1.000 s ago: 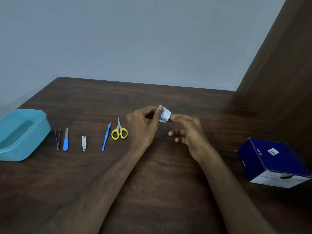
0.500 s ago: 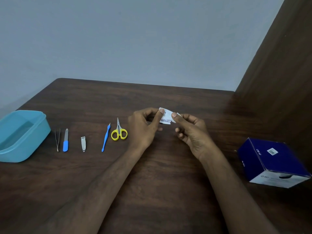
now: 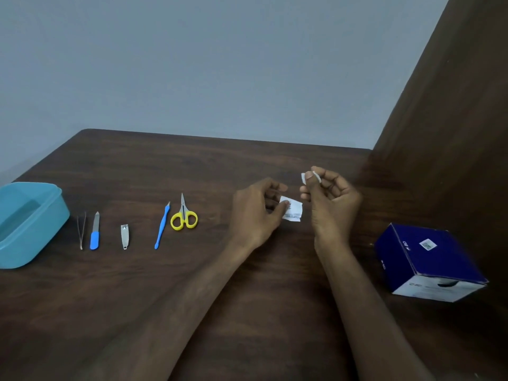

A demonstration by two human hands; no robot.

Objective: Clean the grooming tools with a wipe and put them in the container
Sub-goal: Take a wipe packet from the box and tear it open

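Note:
My left hand (image 3: pixel 257 213) pinches a small white wipe sachet (image 3: pixel 293 212) just above the table. My right hand (image 3: pixel 331 200) is raised beside it and pinches a torn-off white strip (image 3: pixel 303 177) between thumb and forefinger. To the left, laid in a row on the table, are yellow-handled scissors (image 3: pixel 183 218), a blue cuticle pusher (image 3: pixel 162 226), a metal nail clipper (image 3: pixel 124 236), a blue-handled nail file (image 3: pixel 94 235) and tweezers (image 3: pixel 81 230). A light blue plastic container (image 3: pixel 41 232) stands open at the far left.
A dark blue cardboard box (image 3: pixel 428 259) lies tilted at the right, near a dark wooden panel (image 3: pixel 445 119) that rises along the table's right side. The dark wood table (image 3: pixel 192 298) ends at a grey wall behind.
The sachet has been torn: my right hand pulled up and to the right with a strip, while my left hand kept the main piece and dropped slightly.

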